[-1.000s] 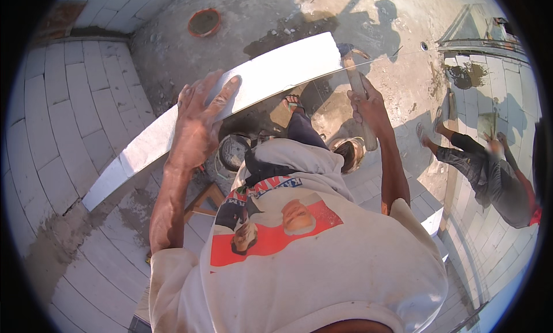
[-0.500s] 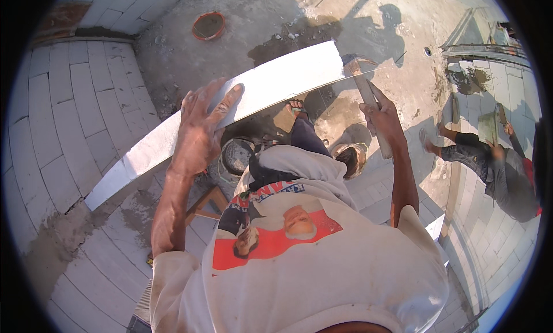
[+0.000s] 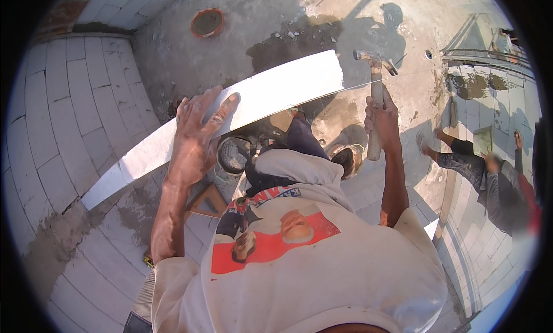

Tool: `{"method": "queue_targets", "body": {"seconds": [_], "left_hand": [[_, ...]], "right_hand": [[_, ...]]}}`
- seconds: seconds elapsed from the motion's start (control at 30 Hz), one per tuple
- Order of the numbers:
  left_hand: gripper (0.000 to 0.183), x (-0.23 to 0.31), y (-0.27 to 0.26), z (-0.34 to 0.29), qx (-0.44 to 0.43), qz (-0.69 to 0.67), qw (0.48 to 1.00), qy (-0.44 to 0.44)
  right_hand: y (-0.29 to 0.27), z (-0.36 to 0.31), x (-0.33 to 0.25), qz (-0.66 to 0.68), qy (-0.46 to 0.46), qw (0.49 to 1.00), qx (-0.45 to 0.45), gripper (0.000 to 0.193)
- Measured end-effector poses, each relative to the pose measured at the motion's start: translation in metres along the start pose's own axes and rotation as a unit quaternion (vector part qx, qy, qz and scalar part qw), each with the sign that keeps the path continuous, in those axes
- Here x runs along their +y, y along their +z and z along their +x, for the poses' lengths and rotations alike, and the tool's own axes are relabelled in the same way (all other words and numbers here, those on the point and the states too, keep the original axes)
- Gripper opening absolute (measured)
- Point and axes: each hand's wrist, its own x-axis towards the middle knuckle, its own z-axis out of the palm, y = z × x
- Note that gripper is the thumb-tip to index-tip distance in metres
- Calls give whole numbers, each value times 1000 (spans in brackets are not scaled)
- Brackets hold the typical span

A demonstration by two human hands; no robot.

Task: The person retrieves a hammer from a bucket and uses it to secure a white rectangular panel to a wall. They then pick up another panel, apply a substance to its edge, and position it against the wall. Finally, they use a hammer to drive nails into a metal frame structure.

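Note:
A long white block (image 3: 288, 82) runs across the view, its right end brightly lit. My left hand (image 3: 199, 131) lies on its top with fingers stretched out and the thumb spread toward the right; the fingertips reach the block's far edge. To the right of the block's end, my right hand (image 3: 381, 123) is closed round the wooden handle of a claw hammer (image 3: 376, 91). The hammer's head is up, apart from the block. A thin string line (image 3: 415, 78) stretches from the block's near edge toward the right.
White block walls stand at left (image 3: 80, 114) and right. An orange-rimmed tub (image 3: 207, 23) sits on the concrete floor. Below the block are a dark bucket (image 3: 234, 154), another bucket (image 3: 347, 160) and a wooden frame (image 3: 210, 201). Another person (image 3: 495, 177) is at far right.
The hammer has moved right, away from the block's end, and now stands more upright with its head in plain sight. My left hand stays on the block. The other person's arm has shifted.

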Motion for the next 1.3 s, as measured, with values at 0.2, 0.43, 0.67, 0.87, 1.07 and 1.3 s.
{"method": "queue_targets", "body": {"seconds": [0.2, 0.43, 0.67, 0.87, 1.07, 1.3], "left_hand": [[90, 4, 1, -1, -4, -14, 1000, -22], [91, -2, 5, -4, -9, -21, 999, -30], [98, -22, 8, -23, 53, -39, 998, 14], [53, -114, -14, -99, 150, 60, 974, -159], [45, -211, -41, -190, 189, 17, 945, -267], [100, -107, -8, -110, 113, 113, 983, -86]], "right_hand": [[5, -15, -16, -161, 11, 984, -82, 56], [30, -30, -16, -132, -2, 988, -75, 58], [-4, -54, 31, -137, 27, 989, -50, 59], [-28, -99, 42, -291, -34, 937, -188, 64], [51, -92, -10, -420, -251, 806, -333, 72], [155, -94, -158, -349, -407, 816, -216, 76]]}}
